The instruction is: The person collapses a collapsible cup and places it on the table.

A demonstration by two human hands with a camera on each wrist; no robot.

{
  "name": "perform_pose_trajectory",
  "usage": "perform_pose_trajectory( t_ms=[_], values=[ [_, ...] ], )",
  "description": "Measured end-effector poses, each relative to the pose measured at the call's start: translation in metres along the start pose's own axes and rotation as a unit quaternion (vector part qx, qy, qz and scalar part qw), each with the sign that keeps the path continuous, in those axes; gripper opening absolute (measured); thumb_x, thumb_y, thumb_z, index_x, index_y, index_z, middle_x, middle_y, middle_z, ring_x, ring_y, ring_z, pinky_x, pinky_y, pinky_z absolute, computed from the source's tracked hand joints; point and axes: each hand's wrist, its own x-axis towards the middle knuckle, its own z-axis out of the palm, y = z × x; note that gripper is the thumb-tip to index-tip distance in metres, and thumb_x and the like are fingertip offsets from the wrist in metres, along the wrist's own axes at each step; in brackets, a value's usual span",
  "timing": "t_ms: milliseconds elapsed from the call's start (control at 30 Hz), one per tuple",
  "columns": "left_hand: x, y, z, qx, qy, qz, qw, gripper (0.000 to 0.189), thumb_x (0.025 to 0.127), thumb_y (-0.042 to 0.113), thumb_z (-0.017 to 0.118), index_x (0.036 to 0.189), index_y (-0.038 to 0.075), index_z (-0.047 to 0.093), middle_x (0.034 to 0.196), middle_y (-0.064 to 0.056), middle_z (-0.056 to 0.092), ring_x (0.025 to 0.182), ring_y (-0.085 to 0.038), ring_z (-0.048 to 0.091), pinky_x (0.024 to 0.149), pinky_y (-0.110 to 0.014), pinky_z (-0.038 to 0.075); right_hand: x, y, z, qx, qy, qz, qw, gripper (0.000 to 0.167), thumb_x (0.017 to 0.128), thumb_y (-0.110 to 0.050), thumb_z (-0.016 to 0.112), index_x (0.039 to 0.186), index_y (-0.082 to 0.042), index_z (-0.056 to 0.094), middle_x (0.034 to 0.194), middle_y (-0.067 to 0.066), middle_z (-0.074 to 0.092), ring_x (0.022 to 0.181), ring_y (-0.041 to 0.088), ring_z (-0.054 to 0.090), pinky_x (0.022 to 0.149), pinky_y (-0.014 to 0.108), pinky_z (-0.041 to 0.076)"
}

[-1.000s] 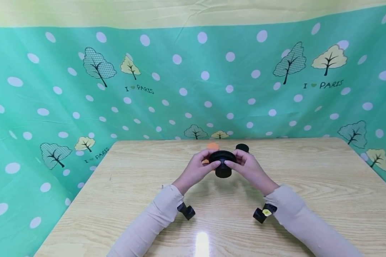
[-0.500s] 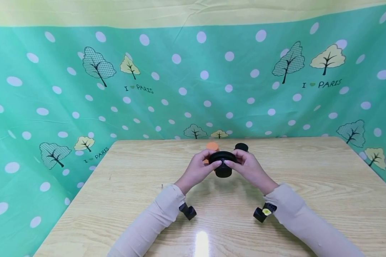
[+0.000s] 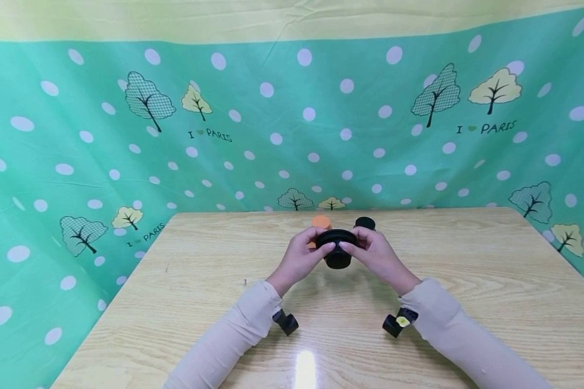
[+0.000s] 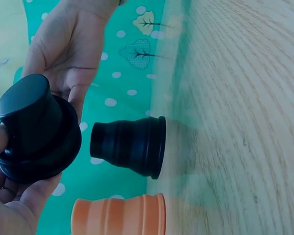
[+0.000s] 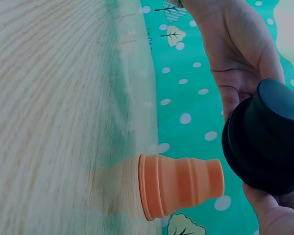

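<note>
Both my hands hold a black collapsible cup (image 3: 338,260) up off the table, base toward me, with its wide rim facing away. It looks partly folded, its narrow end standing out from a thick ring in the left wrist view. My left hand (image 3: 299,256) grips its left side, thumb on the near face and fingers round the rim. On the other side my right hand (image 3: 382,259) grips it the same way, the thumbs close together. Behind stand an orange cup (image 5: 179,186) and a second black cup (image 4: 132,147), both upside down and extended; my hands partly hide them in the head view.
The wooden table (image 3: 214,259) extends to both sides of the hands. A green dotted cloth (image 3: 253,124) hangs at its back edge. Each wrist wears a small black camera, the left one (image 3: 288,323) and the right one (image 3: 393,325), low over the table.
My left wrist has shifted very slightly to the right. The held cup and both grips look the same, and the two standing cups have stayed in place.
</note>
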Motion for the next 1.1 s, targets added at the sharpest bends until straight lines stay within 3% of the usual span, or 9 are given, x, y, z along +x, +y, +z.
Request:
perform_pose_trajectory(
  t_ms=[400,800,1000,1100],
  values=[
    [-0.0013,-0.0010,0.0008,0.033,0.021,0.028,0.9988,0.019,0.091,0.015,0.064,0.106,0.004,0.065,0.099,-0.009,0.064,0.087,-0.015,0.059,0.070,-0.022,0.054,0.0016,0.0016,0.0032,-0.028,0.024,0.002,0.9993,0.025,0.092,-0.021,0.063,0.096,0.003,0.061,0.090,0.012,0.063,0.074,0.010,0.059,0.065,0.026,0.050],
    [-0.0003,-0.0007,0.0056,0.055,0.049,0.047,0.9962,0.020,0.093,0.018,0.061,0.104,0.002,0.065,0.096,-0.010,0.066,0.078,-0.014,0.061,0.063,-0.022,0.054,0.0045,0.0012,0.0074,-0.043,0.061,-0.008,0.9972,0.021,0.093,-0.015,0.061,0.095,0.005,0.063,0.084,0.013,0.064,0.065,0.009,0.056,0.059,0.024,0.050],
    [-0.0003,0.0005,0.0050,0.091,0.043,0.058,0.9932,0.022,0.095,0.023,0.058,0.105,0.004,0.065,0.097,-0.009,0.067,0.076,-0.014,0.062,0.064,-0.022,0.054,0.0047,0.0010,0.0083,-0.050,0.067,-0.012,0.9964,0.020,0.094,-0.013,0.060,0.095,0.006,0.063,0.084,0.015,0.064,0.066,0.009,0.058,0.059,0.024,0.051],
    [0.0012,0.0007,0.0027,0.076,0.028,0.044,0.9958,0.026,0.097,0.024,0.055,0.108,0.003,0.065,0.099,-0.010,0.067,0.078,-0.013,0.061,0.067,-0.022,0.053,0.0045,0.0006,0.0085,-0.044,0.071,-0.010,0.9964,0.019,0.094,-0.012,0.059,0.095,0.006,0.062,0.082,0.013,0.064,0.065,0.008,0.058,0.058,0.025,0.051]
  ],
)
